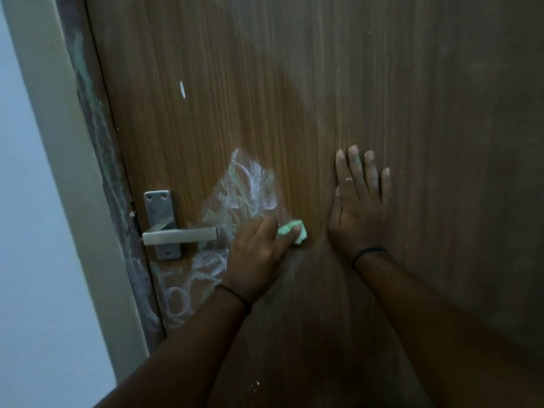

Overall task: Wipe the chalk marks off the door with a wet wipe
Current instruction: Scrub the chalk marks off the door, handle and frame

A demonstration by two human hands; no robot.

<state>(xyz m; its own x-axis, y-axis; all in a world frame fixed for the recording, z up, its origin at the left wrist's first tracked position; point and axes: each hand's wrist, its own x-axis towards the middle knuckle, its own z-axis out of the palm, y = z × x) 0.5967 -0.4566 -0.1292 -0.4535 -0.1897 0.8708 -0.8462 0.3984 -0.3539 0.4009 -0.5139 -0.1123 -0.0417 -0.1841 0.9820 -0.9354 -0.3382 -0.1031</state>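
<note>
- Smearing is my main worry: my left hand (259,248) clutches the bunched wet wipe (291,234), pressed against the door (323,83) beside the chalk marks (247,189); a loaded wipe may just spread them.
- My right hand (360,201) lies flat, fingers spread, grasping nothing; it could slip.
- I might snag the handle (179,235).

The left hand (259,245) is curled closed, knuckles toward 1 o'clock, its forearm entering from 7 o'clock. The right hand (357,210) lies flat, fingers (353,163) spread toward 12 o'clock (a thin dark band circles each wrist), forearm entering from 5 o'clock.
</note>
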